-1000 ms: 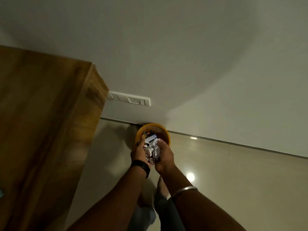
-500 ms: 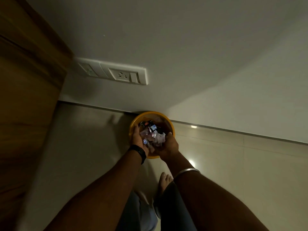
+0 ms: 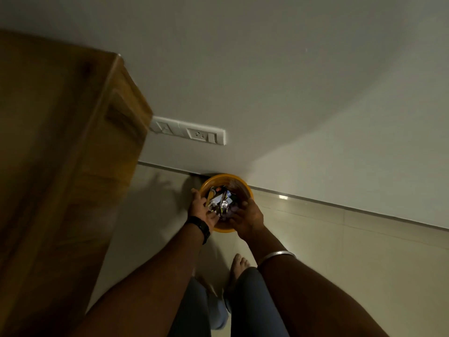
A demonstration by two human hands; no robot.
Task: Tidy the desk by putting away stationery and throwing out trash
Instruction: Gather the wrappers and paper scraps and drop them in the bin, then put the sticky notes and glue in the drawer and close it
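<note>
A round yellow bin (image 3: 241,183) stands on the floor against the wall. Inside it lies a heap of crumpled foil and wrappers (image 3: 223,201). My left hand (image 3: 201,210) hovers over the bin's left rim with its fingers spread and holds nothing. Over the bin's near right side is my right hand (image 3: 249,218), its fingers loosely curved and apart from the trash. Both hands flank the wrappers with a gap between them.
A wooden desk (image 3: 60,154) fills the left side, its corner close to my left arm. A white socket plate (image 3: 192,135) is on the wall above the bin. My bare feet (image 3: 239,263) stand on the tiled floor just before the bin.
My hands, which were cupped together around the bundle of wrappers, have parted and let it go. The wrappers now lie in the yellow bin.
</note>
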